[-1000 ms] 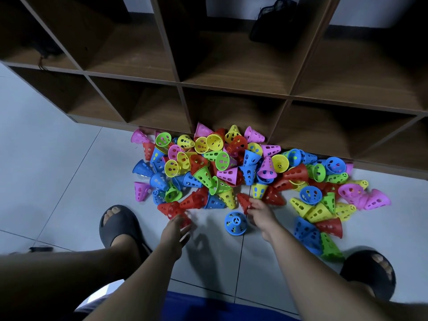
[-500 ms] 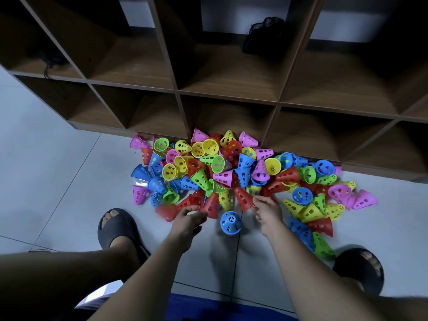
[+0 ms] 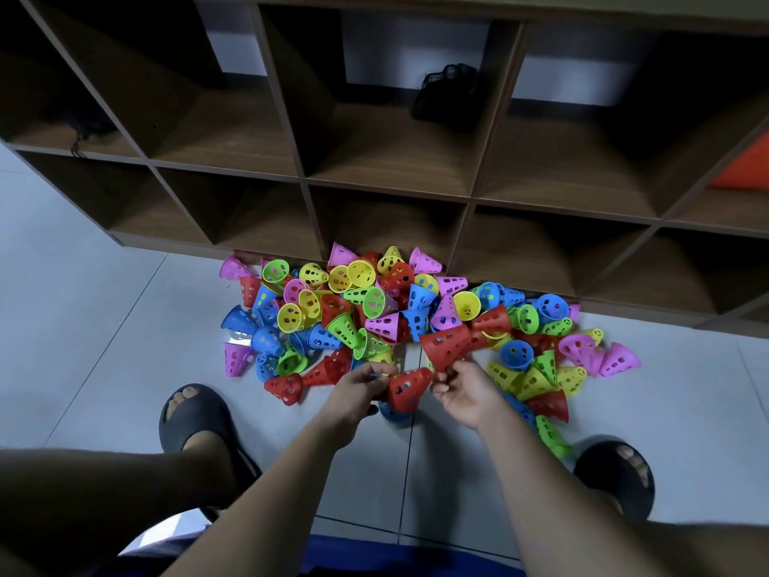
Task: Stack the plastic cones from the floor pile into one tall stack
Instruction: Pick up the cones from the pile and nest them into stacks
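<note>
A pile of perforated plastic cones point(image 3: 374, 310) in red, blue, yellow, green and pink lies on the floor against the shelf. My left hand point(image 3: 360, 387) grips a red cone point(image 3: 405, 389) lying sideways, lifted off the floor. My right hand point(image 3: 466, 389) holds a second red cone point(image 3: 447, 345) by its rim, just above and to the right of the first. The two cones are close but apart. A blue cone point(image 3: 393, 412) sits on the floor under my hands, mostly hidden.
A brown cubby shelf point(image 3: 387, 193) stands right behind the pile, with a black object point(image 3: 445, 93) in one upper cubby. My feet in black sandals point(image 3: 195, 414) point(image 3: 616, 476) flank the near floor tiles. An orange item point(image 3: 745, 168) shows at the far right.
Both hands have lifted a red cone each out of the pile's near edge and brought them toward each other. The camera has tilted up, showing more shelf.
</note>
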### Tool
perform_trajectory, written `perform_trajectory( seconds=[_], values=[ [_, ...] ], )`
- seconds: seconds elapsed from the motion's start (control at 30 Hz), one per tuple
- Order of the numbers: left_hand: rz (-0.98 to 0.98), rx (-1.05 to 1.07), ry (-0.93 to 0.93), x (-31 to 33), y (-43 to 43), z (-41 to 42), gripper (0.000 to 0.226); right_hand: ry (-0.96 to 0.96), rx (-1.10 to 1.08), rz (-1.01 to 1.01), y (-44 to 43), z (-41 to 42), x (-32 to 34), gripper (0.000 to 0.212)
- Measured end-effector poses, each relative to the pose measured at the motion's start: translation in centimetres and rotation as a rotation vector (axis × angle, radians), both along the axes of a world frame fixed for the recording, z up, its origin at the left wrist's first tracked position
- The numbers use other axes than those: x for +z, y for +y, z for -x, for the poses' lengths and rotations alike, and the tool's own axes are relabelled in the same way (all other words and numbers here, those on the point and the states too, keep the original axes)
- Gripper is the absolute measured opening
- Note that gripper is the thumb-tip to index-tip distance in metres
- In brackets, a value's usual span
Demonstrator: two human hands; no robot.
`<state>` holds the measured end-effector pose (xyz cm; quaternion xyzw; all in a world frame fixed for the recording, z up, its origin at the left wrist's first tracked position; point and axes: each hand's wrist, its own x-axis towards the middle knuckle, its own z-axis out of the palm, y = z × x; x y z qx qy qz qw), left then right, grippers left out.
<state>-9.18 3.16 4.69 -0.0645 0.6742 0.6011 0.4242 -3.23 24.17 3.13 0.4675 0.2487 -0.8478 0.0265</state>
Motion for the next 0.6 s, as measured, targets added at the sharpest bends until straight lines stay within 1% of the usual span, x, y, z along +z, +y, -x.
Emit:
perform_trajectory(
  seconds=[0.1,0.2,0.27,0.37,0.5,0.6],
  values=[
    [0.088,-0.007,0.074,-0.5,-0.2,-0.4,0.021,-0.032,0.122,-0.048,-0.3,-0.7,0.1,0.026],
    [0.146,-0.004,0.114,-1.1,-0.6,-0.5,0.021,-0.034,0.283,-0.156,-0.6,-1.1,-0.5,0.024],
    [0.173,-0.027,0.135,-1.4,-0.8,-0.7,0.021,-0.027,0.334,-0.224,-0.9,-1.1,-0.8,0.023],
    [0.201,-0.054,0.152,-2.1,-1.2,-0.9,0.024,-0.033,0.427,-0.338,-1.4,-1.0,-1.6,0.014],
    [0.244,-0.039,0.106,-3.2,-1.8,-1.0,0.022,-0.015,0.555,-0.441,-1.7,-1.1,-3.1,0.013],
    [0.269,0.002,0.046,-4.2,-2.8,-0.8,0.025,-0.078,0.584,-0.494,-1.3,-0.8,-4.1,0.012]
  ],
)
